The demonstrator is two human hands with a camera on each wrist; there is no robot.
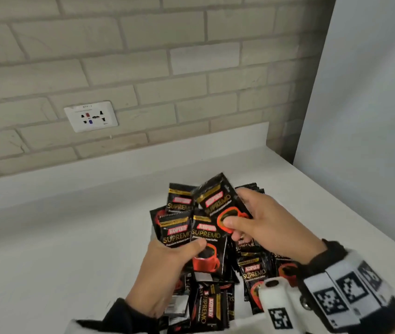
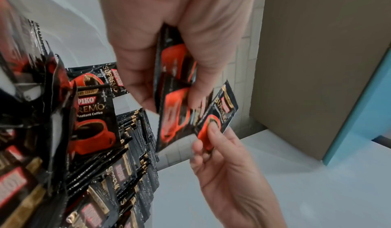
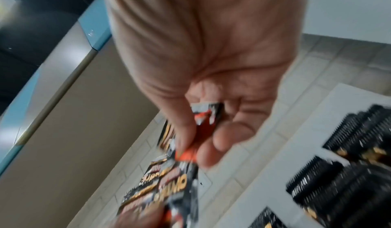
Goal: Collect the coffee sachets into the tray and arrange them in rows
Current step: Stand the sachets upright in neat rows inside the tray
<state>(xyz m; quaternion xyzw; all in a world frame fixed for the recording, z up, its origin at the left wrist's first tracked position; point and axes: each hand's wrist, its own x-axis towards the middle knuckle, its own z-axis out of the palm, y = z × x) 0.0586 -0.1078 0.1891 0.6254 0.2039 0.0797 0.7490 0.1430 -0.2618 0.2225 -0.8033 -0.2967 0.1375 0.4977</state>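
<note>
Black and red coffee sachets fill the middle of the head view. My left hand [image 1: 167, 268] grips a fan of several sachets [image 1: 176, 231] with the thumb across their fronts. My right hand [image 1: 256, 222] pinches one more sachet [image 1: 218, 201] by its lower end, tilted just above and against that fan. In the left wrist view the left hand [image 2: 148, 56] clasps the fan of sachets [image 2: 175, 114] and the right hand [image 2: 222, 164] pinches the single sachet [image 2: 224, 108]. Under both hands lie and stand many more sachets [image 1: 254, 273], some packed upright in rows [image 2: 135, 148]. I cannot make out tray walls.
A white counter [image 1: 71, 237] runs to a brick wall with a white socket [image 1: 91, 116]. A pale panel [image 1: 365, 104] closes off the right side. A white marker-tagged device [image 1: 336, 297] is strapped to my right wrist. The right wrist view is blurred.
</note>
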